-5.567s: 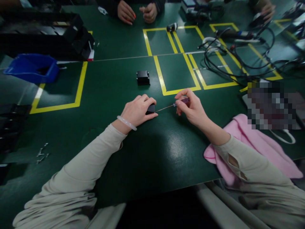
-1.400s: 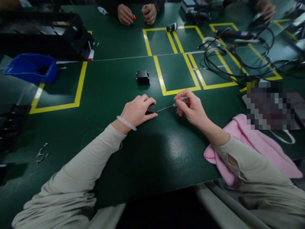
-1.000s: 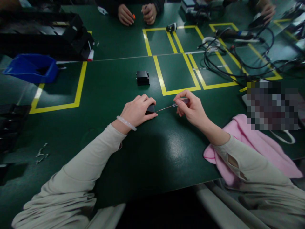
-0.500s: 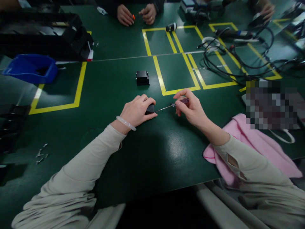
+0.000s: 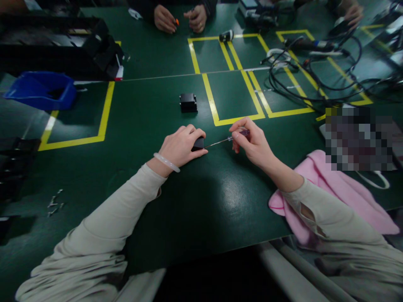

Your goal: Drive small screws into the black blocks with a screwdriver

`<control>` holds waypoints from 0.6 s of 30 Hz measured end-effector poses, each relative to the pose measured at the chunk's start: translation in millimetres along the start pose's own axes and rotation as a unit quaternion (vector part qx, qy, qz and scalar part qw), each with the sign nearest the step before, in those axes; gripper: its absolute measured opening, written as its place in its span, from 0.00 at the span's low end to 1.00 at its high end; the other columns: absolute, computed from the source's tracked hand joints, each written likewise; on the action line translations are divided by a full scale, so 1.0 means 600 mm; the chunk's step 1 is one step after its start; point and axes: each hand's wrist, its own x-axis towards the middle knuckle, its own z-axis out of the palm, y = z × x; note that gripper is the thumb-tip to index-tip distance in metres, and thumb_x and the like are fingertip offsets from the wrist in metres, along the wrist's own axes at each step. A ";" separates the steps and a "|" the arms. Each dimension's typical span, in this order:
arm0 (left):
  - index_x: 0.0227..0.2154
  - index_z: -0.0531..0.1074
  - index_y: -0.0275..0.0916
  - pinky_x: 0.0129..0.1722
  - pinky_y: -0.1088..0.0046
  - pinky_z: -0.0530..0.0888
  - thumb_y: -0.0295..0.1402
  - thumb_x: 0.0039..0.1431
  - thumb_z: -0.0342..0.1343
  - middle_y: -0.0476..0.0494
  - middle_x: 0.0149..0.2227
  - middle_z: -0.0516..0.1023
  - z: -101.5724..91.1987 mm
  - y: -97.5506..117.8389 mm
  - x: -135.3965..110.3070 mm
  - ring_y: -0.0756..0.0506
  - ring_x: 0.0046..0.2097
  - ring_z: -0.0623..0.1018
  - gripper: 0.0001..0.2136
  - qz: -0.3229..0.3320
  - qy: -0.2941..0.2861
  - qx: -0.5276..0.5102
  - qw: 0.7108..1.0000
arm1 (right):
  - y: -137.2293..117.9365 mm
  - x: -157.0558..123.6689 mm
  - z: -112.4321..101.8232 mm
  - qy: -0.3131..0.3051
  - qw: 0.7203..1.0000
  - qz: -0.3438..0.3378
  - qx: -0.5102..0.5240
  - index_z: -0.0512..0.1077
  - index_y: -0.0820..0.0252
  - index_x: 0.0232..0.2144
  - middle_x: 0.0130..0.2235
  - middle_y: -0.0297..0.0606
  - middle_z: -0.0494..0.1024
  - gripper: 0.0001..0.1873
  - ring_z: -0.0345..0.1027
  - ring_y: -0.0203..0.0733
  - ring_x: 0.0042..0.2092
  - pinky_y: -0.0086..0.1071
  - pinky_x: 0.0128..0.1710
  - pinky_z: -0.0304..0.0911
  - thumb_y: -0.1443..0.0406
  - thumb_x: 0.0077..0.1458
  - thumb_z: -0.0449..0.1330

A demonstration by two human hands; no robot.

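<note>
My left hand (image 5: 182,146) is closed over a small black block (image 5: 198,144), pressing it to the green table. Much of the block is hidden under the fingers. In my right hand (image 5: 250,140) is a screwdriver (image 5: 242,133), its dark handle pinched between thumb and fingers. The thin metal shaft points left, and its tip meets the right side of the block; what the tip engages is too small to tell. Just beyond my left hand a second black block (image 5: 188,102) with small shiny ends on its sides sits on the table.
A blue bin (image 5: 40,92) stands at left, with loose metal pieces (image 5: 55,202) nearer me. Black cables (image 5: 315,84) coil at right behind a pink cloth (image 5: 327,180). Across the table are a co-worker's hands (image 5: 181,19) and a black-and-white cylinder (image 5: 226,36).
My hands, the block and the screwdriver keep practically the same positions. Across the table, the co-worker's hands have shifted very slightly.
</note>
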 end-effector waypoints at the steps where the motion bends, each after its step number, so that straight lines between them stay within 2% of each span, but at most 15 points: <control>1: 0.51 0.68 0.44 0.36 0.69 0.72 0.47 0.62 0.58 0.41 0.49 0.72 0.000 0.000 0.000 0.41 0.49 0.73 0.19 0.000 0.000 -0.001 1.000 | 0.000 0.000 -0.001 -0.001 1.000 0.004 -0.005 0.66 0.55 0.36 0.20 0.23 0.66 0.14 0.62 0.31 0.19 0.29 0.20 0.58 0.51 0.62 0.60; 5: 0.50 0.69 0.44 0.35 0.69 0.72 0.48 0.62 0.58 0.42 0.49 0.72 0.001 -0.001 0.000 0.41 0.49 0.73 0.18 0.007 0.008 0.001 1.000 | 0.001 0.000 -0.002 -0.001 0.999 0.015 -0.031 0.66 0.55 0.32 0.17 0.23 0.65 0.16 0.60 0.30 0.17 0.28 0.18 0.55 0.51 0.63 0.60; 11: 0.50 0.69 0.44 0.34 0.69 0.71 0.48 0.62 0.58 0.42 0.48 0.72 0.000 -0.002 0.000 0.41 0.49 0.73 0.19 0.007 0.007 0.003 1.000 | 0.003 0.000 0.000 -0.001 1.000 0.005 0.013 0.66 0.54 0.38 0.21 0.23 0.67 0.13 0.63 0.31 0.19 0.29 0.21 0.59 0.53 0.63 0.61; 18: 0.50 0.69 0.44 0.34 0.69 0.71 0.48 0.62 0.58 0.42 0.49 0.72 -0.001 0.000 -0.001 0.41 0.49 0.73 0.19 0.007 0.005 0.002 1.000 | 0.002 0.000 -0.002 0.000 1.000 0.015 -0.019 0.66 0.56 0.33 0.18 0.23 0.66 0.14 0.60 0.30 0.17 0.27 0.18 0.55 0.53 0.63 0.60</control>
